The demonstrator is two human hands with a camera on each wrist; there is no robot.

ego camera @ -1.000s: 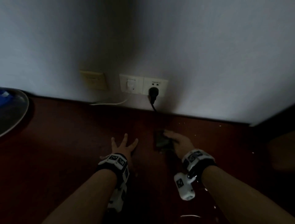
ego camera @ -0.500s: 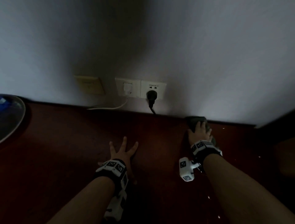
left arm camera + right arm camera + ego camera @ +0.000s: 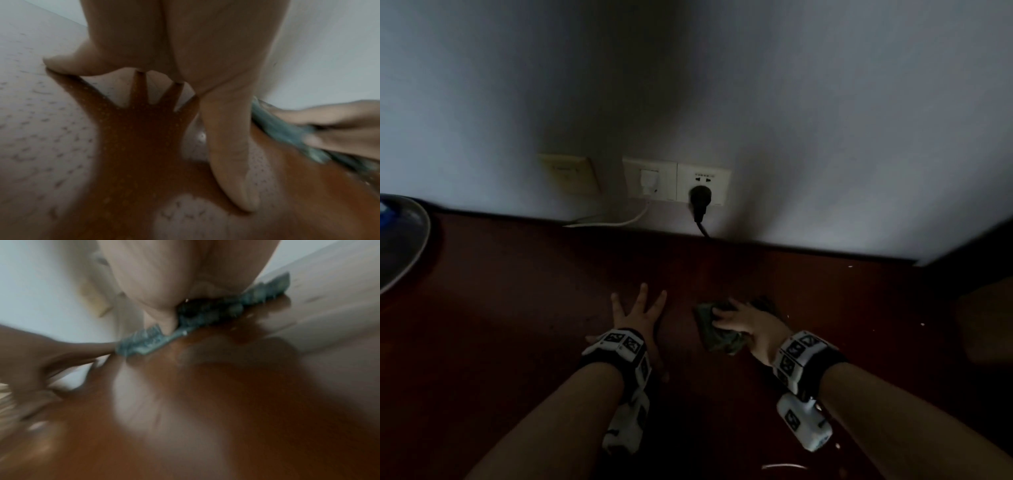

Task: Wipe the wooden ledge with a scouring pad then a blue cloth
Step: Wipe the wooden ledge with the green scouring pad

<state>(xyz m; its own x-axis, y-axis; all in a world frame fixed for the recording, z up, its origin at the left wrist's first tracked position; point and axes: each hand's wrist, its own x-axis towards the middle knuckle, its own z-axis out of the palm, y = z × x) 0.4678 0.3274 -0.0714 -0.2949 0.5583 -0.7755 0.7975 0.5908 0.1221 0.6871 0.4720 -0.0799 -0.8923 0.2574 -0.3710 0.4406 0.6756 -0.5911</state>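
The dark red-brown wooden ledge [image 3: 517,308] runs along a white wall. My left hand [image 3: 635,318] lies flat on it, fingers spread, holding nothing; the left wrist view shows the same hand [image 3: 185,65] pressed on the wood. Just to its right, my right hand [image 3: 743,323] presses a green scouring pad [image 3: 714,337] flat against the ledge, fingers laid across the pad's top. The pad [image 3: 205,316] sticks out on both sides under the right hand [image 3: 164,280]. It also shows in the left wrist view as a blurred pad [image 3: 287,133]. No blue cloth is identifiable.
Wall sockets [image 3: 676,183] sit just above the ledge, with a black plug [image 3: 700,198] and a white cable [image 3: 619,221] trailing along the back edge. A round dish [image 3: 404,246] stands at the far left. A dark piece of furniture [image 3: 979,325] borders the ledge on the right.
My right hand pushed the pad out to the wall on the right, then drew it back toward me and leftward. The left hand stayed planted.
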